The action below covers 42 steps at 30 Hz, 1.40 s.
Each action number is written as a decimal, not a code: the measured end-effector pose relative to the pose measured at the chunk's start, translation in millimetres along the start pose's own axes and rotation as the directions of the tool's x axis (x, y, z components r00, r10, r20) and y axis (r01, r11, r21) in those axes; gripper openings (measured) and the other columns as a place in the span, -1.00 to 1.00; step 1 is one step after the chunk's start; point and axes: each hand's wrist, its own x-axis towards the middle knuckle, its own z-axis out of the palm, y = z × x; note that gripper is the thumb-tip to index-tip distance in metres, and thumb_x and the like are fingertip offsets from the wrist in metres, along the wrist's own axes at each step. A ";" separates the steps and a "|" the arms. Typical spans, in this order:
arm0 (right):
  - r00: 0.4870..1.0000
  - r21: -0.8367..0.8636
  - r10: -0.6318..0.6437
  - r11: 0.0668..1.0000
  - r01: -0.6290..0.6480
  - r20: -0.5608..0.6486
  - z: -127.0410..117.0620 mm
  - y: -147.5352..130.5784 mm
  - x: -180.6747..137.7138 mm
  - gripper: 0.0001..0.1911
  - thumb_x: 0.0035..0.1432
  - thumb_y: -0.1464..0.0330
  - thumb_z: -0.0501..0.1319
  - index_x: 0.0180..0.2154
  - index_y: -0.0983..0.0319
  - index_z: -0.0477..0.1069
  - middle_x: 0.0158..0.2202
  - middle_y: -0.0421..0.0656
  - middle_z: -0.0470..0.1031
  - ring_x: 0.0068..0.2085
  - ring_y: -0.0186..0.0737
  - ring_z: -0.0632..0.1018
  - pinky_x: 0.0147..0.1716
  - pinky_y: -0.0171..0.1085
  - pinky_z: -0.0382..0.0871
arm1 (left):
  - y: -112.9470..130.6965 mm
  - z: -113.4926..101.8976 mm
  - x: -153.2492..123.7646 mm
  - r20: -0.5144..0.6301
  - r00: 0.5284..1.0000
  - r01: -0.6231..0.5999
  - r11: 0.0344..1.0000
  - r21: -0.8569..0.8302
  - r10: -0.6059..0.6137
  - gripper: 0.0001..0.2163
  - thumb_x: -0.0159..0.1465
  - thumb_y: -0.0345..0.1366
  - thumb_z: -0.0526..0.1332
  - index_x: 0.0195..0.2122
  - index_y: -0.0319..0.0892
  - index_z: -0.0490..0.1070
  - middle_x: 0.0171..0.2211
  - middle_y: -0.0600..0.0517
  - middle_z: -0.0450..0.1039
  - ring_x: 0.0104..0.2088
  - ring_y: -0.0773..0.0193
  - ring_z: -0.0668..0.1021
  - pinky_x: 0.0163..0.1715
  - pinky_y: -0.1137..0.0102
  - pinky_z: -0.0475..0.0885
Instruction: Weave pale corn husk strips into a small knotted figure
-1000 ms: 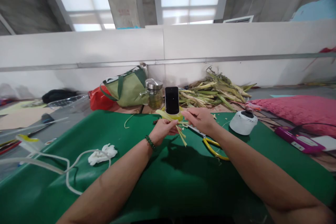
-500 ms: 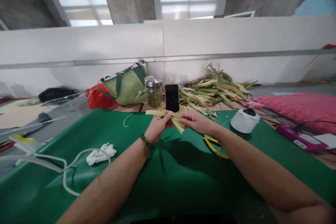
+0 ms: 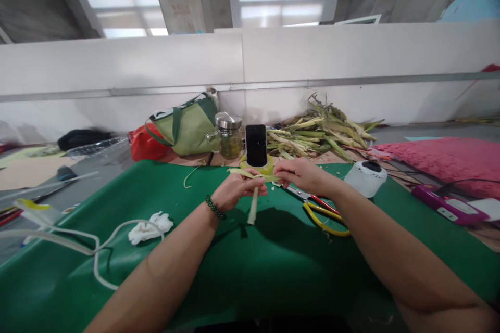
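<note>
The left hand (image 3: 237,187) and right hand (image 3: 300,174) both pinched pale leaf strips (image 3: 253,209), crossed but loose-ended; beyond the right hand, a leaf pile (image 3: 321,132) lay seemingly unworked.

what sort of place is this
Probably a craft workshop, judging by the heap of yellowish-green leafy strips, the steel scissors with red and yellow handles, and the smooth green sheet.

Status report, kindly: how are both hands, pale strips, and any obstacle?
Left hand gripping pale strips. Right hand pinching one end. Scissors near right hand, no obstruction seen.
</note>
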 end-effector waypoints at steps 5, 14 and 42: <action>0.994 -0.184 -0.074 0.981 0.057 -0.087 7.0 -3.6 -1.5 -0.86 0.14 0.45 0.08 -0.38 0.25 0.40 -0.52 -0.22 0.45 -0.50 -0.36 0.39 -0.44 -0.38 0.19 | -0.7 0.2 2.8 -0.008 1.000 -0.013 0.997 -0.073 0.013 -0.70 0.01 -0.20 0.40 -0.36 -0.23 0.34 -0.49 -0.02 0.55 -0.45 0.31 0.59 -0.41 0.47 0.45; 0.997 -0.118 -0.070 0.991 0.065 -0.039 22.0 -3.0 3.8 -0.78 0.22 0.36 0.08 -0.32 0.25 0.49 -0.53 -0.21 0.47 -0.50 -0.36 0.40 -0.46 -0.39 0.17 | -5.5 3.9 2.0 0.000 0.992 -0.122 0.990 -0.063 0.123 -0.67 -0.08 -0.12 0.42 -0.47 -0.25 0.40 -0.63 0.14 0.37 -0.60 0.45 0.43 -0.56 0.53 0.34; 0.983 0.096 0.076 0.991 -0.093 0.170 -7.3 -6.0 -6.0 -0.67 0.20 0.24 0.10 -0.48 0.28 0.46 -0.60 -0.21 0.47 -0.59 -0.38 0.48 -0.54 -0.41 0.35 | 13.9 -1.7 -4.8 -0.093 0.996 0.003 0.997 0.081 0.004 -0.76 -0.07 -0.28 0.44 -0.60 -0.29 0.41 -0.69 0.12 0.35 -0.67 0.49 0.41 -0.63 0.56 0.36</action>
